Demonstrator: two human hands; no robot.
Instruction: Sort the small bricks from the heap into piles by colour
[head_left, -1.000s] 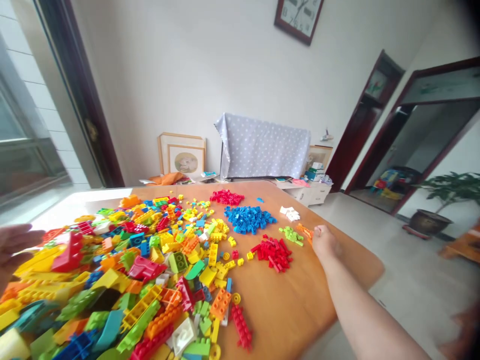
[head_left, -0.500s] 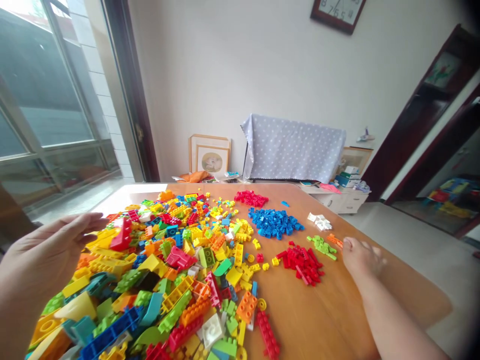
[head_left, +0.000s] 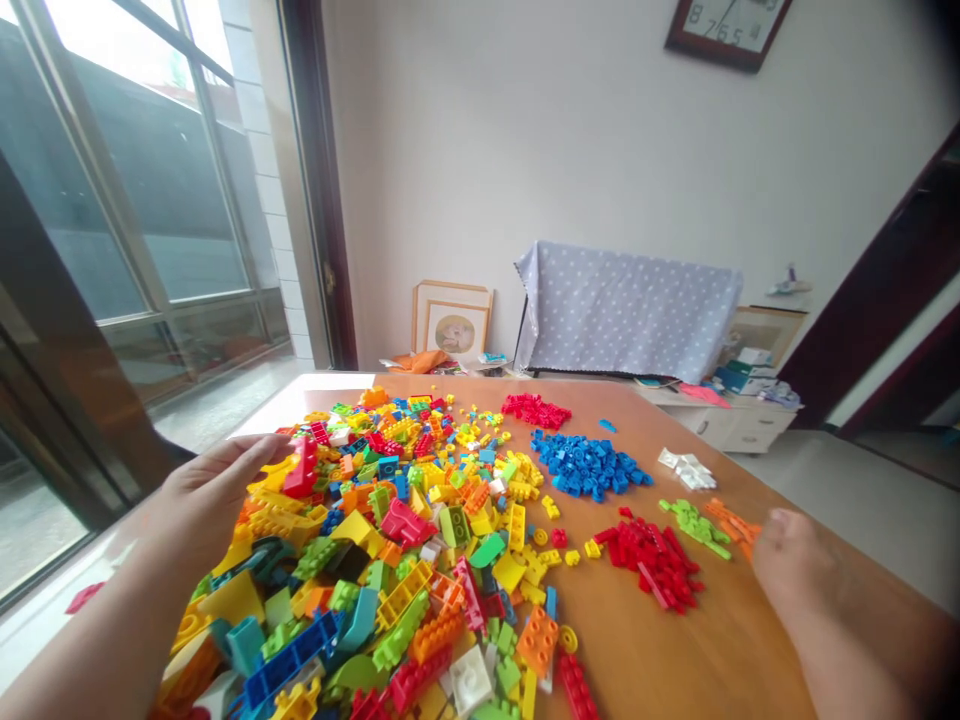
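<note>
Orange pieces (head_left: 739, 527), green pieces (head_left: 696, 523) alongside, point lengthwise toward the curled right hand (head_left: 797, 560). Left hand (head_left: 221, 475), fingers extended, beside mixed bricks (head_left: 409, 522). Either hand's contents: cannot tell.

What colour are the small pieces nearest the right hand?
Orange; the small pieces by the right hand show best in the head view.

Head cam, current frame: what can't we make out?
All head view:
- Right hand: blurred and curled, hiding whether it holds anything.
- Mixed brick pile: its top layer hides what lies underneath.
- Wall clock: top cut off by the picture's upper edge.
- Polka-dot cloth: covers whatever stands beneath.
</note>
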